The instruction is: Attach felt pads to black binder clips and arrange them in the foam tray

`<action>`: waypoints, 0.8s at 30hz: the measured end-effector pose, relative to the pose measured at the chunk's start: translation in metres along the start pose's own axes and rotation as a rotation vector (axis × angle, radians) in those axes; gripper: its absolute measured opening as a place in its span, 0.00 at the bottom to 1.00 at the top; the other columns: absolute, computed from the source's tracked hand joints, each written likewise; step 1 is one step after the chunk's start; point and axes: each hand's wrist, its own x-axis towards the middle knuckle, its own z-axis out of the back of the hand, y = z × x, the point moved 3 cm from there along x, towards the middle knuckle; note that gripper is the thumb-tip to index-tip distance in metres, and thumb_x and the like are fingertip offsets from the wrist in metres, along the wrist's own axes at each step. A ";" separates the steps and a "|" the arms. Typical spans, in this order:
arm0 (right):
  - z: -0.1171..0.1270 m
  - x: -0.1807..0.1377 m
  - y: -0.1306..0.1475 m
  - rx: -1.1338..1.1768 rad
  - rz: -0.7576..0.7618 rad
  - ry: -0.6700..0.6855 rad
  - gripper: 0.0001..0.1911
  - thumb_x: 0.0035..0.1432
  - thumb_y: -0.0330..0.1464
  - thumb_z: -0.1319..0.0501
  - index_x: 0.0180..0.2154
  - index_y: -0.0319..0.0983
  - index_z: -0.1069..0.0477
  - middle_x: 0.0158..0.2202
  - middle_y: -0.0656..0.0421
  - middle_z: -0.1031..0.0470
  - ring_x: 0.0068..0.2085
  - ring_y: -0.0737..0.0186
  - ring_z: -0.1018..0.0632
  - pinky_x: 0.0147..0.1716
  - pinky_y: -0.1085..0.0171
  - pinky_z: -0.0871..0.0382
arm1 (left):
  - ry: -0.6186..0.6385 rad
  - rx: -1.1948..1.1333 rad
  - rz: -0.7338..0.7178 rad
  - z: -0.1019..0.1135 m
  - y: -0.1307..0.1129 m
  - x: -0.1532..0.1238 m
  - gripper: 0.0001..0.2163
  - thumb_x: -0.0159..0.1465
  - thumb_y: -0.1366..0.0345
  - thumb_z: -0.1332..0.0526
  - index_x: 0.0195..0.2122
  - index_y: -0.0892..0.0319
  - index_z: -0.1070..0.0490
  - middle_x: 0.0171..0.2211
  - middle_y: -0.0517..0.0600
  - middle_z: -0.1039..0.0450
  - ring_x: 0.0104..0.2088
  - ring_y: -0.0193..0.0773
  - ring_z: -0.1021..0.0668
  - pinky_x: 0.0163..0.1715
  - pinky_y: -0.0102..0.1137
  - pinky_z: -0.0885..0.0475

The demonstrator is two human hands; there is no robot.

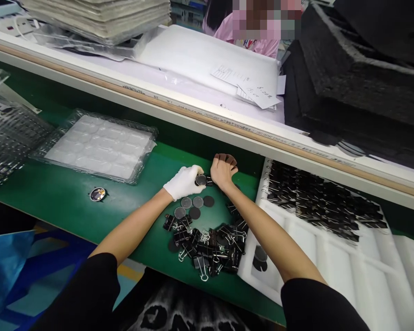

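My left hand (185,182), in a white glove, grips a round dark watch part (200,179) between thumb and fingers. A black binder clip (209,181) sits at the part's right side, close to my bare right hand (224,169). That hand's fingers are apart and point away from me; whether its palm touches the clip is hidden. Just below lie several loose dark discs (194,212), some with a glassy sheen. Nearer to me is a heap of black binder clips (212,246) with silver handles.
A watch (98,194) lies at left on the green table (138,207), before a clear plastic tray (100,147). Stacked trays (10,133) stand far left. At right, a white foam tray (307,248) holds rows of clips. A shelf edge (193,115) runs behind; a person sits beyond.
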 end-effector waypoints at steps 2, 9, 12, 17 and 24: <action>0.001 -0.001 0.001 -0.009 -0.003 -0.007 0.23 0.74 0.41 0.59 0.55 0.41 0.31 0.63 0.44 0.38 0.66 0.43 0.43 0.61 0.39 0.49 | -0.002 -0.004 -0.007 -0.002 0.000 0.001 0.20 0.59 0.59 0.31 0.49 0.58 0.33 0.38 0.51 0.23 0.46 0.50 0.19 0.51 0.41 0.29; 0.001 -0.004 0.005 -0.015 -0.013 -0.021 0.23 0.74 0.42 0.58 0.54 0.39 0.31 0.62 0.43 0.37 0.66 0.41 0.41 0.61 0.39 0.48 | 0.003 0.020 -0.030 -0.001 0.000 0.001 0.20 0.60 0.58 0.31 0.50 0.58 0.32 0.39 0.52 0.22 0.46 0.49 0.19 0.51 0.40 0.28; 0.010 -0.002 0.007 0.022 -0.015 -0.010 0.23 0.74 0.43 0.57 0.55 0.41 0.31 0.63 0.44 0.38 0.67 0.42 0.41 0.62 0.40 0.49 | 0.010 0.028 -0.023 0.001 -0.001 0.001 0.21 0.59 0.57 0.31 0.51 0.58 0.31 0.41 0.52 0.21 0.46 0.50 0.19 0.50 0.40 0.28; 0.062 -0.012 0.001 -0.037 0.234 0.137 0.20 0.73 0.44 0.55 0.51 0.44 0.29 0.53 0.50 0.26 0.57 0.46 0.29 0.57 0.46 0.40 | -0.074 0.102 0.051 0.005 -0.002 -0.003 0.29 0.59 0.49 0.31 0.57 0.58 0.32 0.49 0.58 0.23 0.50 0.55 0.21 0.52 0.44 0.30; 0.106 -0.061 -0.046 -0.576 0.318 0.651 0.13 0.64 0.44 0.39 0.37 0.42 0.25 0.43 0.51 0.20 0.50 0.43 0.23 0.51 0.48 0.39 | -0.003 0.230 -0.218 0.007 -0.002 -0.011 0.33 0.61 0.49 0.34 0.66 0.46 0.37 0.72 0.56 0.46 0.61 0.61 0.32 0.55 0.50 0.34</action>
